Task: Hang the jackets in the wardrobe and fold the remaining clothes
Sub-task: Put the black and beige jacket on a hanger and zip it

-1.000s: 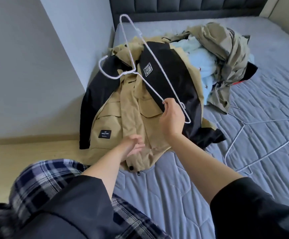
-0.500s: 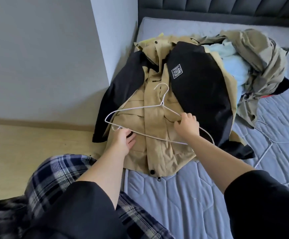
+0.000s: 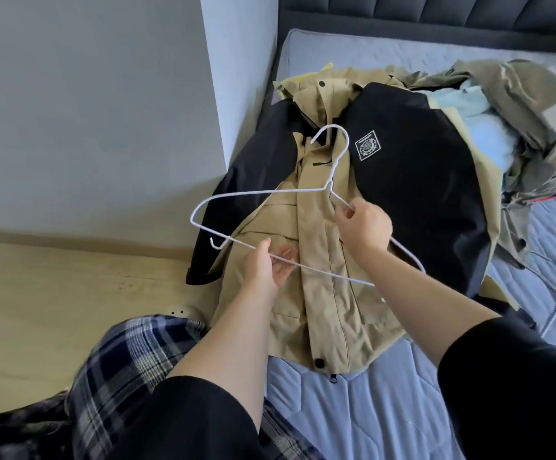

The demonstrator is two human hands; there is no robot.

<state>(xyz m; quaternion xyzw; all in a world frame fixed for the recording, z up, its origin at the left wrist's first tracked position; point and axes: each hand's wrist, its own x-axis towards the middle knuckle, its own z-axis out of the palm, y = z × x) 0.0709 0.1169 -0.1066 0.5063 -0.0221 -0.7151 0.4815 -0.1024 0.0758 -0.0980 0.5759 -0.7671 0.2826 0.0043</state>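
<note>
Lying flat on bed, tan-and-black jacket (image 3: 329, 267), both hands (image 3: 364, 225) pinching white wire hanger (image 3: 263, 193)

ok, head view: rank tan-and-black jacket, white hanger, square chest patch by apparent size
1. tan-and-black jacket, spread on the bed
2. white hanger, held above it by both hands, so nearer the camera and looking somewhat bigger than it is
3. square chest patch, clearly smallest
</note>
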